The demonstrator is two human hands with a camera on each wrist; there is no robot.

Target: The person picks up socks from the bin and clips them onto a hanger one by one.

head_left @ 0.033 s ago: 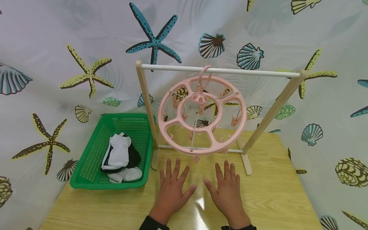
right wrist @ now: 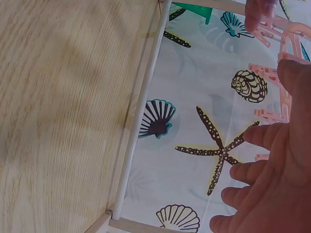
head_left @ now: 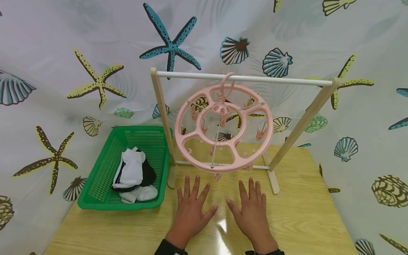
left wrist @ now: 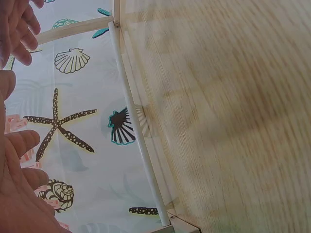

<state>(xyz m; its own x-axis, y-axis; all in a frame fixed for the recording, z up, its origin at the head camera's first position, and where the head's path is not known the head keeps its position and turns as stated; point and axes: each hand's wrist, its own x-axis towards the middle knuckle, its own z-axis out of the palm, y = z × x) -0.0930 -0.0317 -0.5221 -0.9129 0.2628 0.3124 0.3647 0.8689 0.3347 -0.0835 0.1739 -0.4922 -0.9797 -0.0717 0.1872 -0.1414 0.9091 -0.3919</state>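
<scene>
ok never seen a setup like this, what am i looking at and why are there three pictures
No machine here: a person wears three cameras. The head view looks down at the left hand and right hand, both lying flat with spread fingers on a wooden table, holding nothing. The two tilted pictures come from cameras worn on each wrist, so they show fingers, table and the rack's lower bar up close. On the table stand a wooden rack with a pink round peg hanger hooked on its bar, and a green basket of socks.

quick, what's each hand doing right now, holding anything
Left hand: open, fingers spread flat on the table, holding nothing.
Right hand: open, fingers spread flat on the table, holding nothing.
</scene>
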